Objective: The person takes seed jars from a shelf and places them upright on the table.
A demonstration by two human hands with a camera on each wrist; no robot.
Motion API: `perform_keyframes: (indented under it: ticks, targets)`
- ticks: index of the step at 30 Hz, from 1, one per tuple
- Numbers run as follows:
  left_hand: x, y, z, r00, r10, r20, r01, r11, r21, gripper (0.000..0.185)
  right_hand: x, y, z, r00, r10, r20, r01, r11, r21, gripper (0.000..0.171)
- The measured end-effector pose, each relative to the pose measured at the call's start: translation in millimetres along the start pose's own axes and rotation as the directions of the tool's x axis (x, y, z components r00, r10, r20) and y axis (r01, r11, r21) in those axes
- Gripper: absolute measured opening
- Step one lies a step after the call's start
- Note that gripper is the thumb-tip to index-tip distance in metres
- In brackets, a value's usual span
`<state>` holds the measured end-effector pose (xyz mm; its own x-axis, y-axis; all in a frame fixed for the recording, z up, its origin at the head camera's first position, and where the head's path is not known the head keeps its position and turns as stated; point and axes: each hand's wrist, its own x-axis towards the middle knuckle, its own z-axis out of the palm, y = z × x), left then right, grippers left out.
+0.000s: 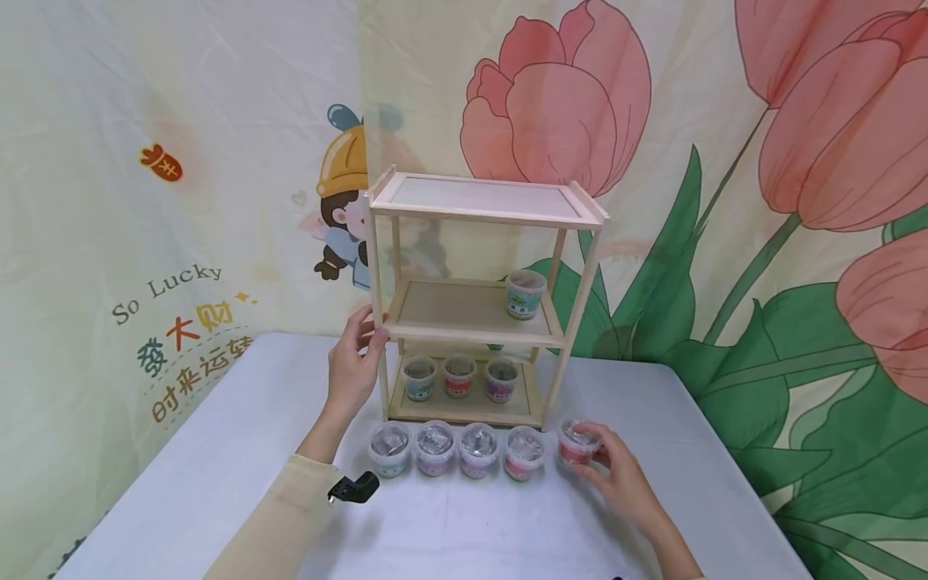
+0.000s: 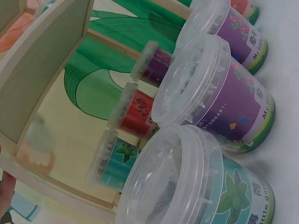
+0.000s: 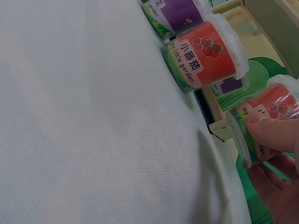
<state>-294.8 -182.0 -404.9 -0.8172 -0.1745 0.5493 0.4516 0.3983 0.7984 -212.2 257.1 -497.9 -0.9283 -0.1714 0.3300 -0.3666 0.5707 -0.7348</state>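
Four tubs already sit on the wooden rack [image 1: 464,322], five remain on the surface [image 1: 217,483]; right hand [image 1: 616,475] fingers pinch the red tub [image 1: 577,445], left hand [image 1: 353,362] fingers grip the rack's near-left post.

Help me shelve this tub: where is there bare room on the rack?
The top shelf is bare. The middle shelf is free left of its one tub. The bottom shelf is crowded with three tubs.
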Motion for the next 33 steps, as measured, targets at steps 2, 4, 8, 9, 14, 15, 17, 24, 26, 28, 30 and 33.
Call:
perform_keyframes:
  ticks: [2, 4, 8, 9, 14, 15, 17, 24, 26, 28, 30, 33]
  targets:
    - [0.4, -0.3, 0.0, 1.000, 0.004, -0.002, -0.004, 1.000, -0.003, 0.046, -1.2, 0.3, 2.2, 1.000, -0.006, -0.005, 0.006, 1.000, 0.008, 0.063]
    - [0.6, -0.5, -0.1, 1.000, 0.005, -0.002, -0.005, 1.000, -0.006, 0.046, -2.5, 0.6, 4.7, 1.000, -0.018, -0.009, 0.018, 1.000, 0.018, 0.063]
    - [0.9, -1.2, -0.3, 1.000, 0.004, 0.003, -0.004, 1.000, -0.011, 0.046, -4.8, 2.3, 10.0, 1.000, -0.018, -0.008, 0.018, 0.999, 0.032, 0.063]
    - [0.8, -1.2, -0.5, 1.000, 0.002, 0.006, -0.002, 1.000, -0.012, 0.046, -5.2, 2.8, 11.1, 1.000, -0.009, -0.004, 0.009, 0.999, 0.037, 0.063]
    - [0.7, -2.0, -0.5, 1.000, 0.000, 0.010, 0.000, 1.000, -0.009, 0.046, -5.3, 6.5, 15.7, 0.999, 0.045, 0.015, -0.046, 0.998, 0.034, 0.062]
    - [0.7, -2.2, -0.5, 1.000, 0.001, 0.010, -0.001, 1.000, -0.008, 0.046, -5.3, 7.0, 16.4, 0.998, 0.052, 0.017, -0.053, 0.998, 0.034, 0.062]
    - [0.8, -2.4, -0.3, 1.000, 0.002, 0.012, -0.002, 1.000, -0.008, 0.046, -5.2, 8.3, 17.6, 0.997, 0.077, 0.027, -0.078, 0.997, 0.028, 0.061]
    - [1.0, -1.7, -0.4, 1.000, 0.003, 0.010, -0.003, 1.000, -0.012, 0.046, -4.3, 8.5, 19.2, 0.988, 0.147, 0.051, -0.150, 0.988, 0.043, 0.063]
    - [0.9, -1.6, -0.9, 1.000, 0.002, 0.008, -0.002, 1.000, -0.010, 0.046, -4.0, 7.1, 19.5, 0.987, 0.155, 0.050, -0.157, 0.986, 0.048, 0.063]
    - [0.8, -0.9, -1.2, 1.000, 0.000, 0.009, 0.000, 1.000, -0.009, 0.046, -3.7, 5.7, 19.8, 0.984, 0.170, 0.045, -0.172, 0.984, 0.050, 0.063]
    - [0.7, -0.3, -1.4, 1.000, 0.000, 0.011, 0.000, 1.000, -0.003, 0.047, -3.2, 4.8, 18.7, 0.983, 0.177, 0.056, -0.180, 0.982, 0.055, 0.063]
    - [0.5, 0.7, -1.5, 1.000, 0.000, 0.012, 0.000, 1.000, -0.002, 0.047, -1.5, 4.0, 14.8, 0.978, 0.188, 0.096, -0.194, 0.979, 0.062, 0.063]
